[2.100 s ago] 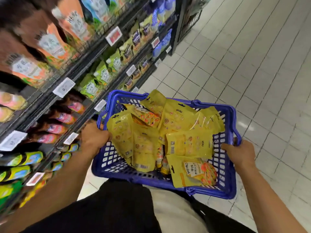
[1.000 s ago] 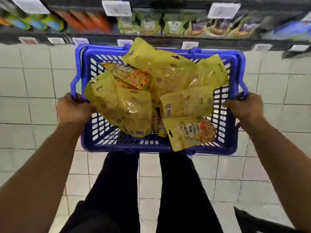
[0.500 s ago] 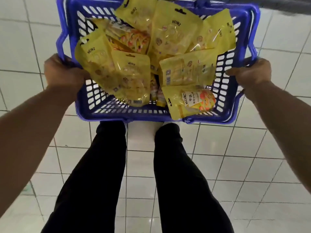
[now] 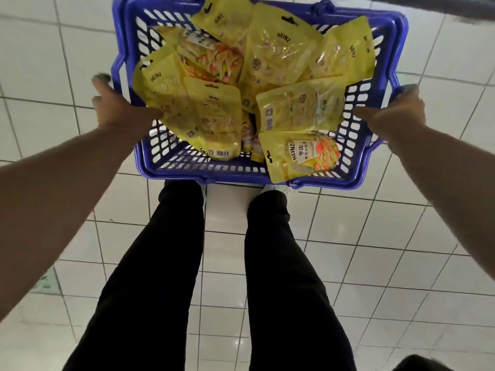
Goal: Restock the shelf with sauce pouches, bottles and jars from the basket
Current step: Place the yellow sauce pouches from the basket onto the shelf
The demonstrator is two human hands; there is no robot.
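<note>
Gripped blue basket [image 4: 257,175] at both side rims: right hand [image 4: 393,113] curled over its edge; left hand [image 4: 117,108] blurred, fingers spread, hold uncertain. Sauce pouches [image 4: 214,119] heaped inside basket, between hands, nearest stack just beside left thumb. Long axis ran hand to hand.

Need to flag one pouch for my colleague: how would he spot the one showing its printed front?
Find the blue basket on the floor tiles. In its near right corner lies a yellow pouch. Unlike its plain-backed neighbours, it shows a white Heinz label and a food picture.
</note>
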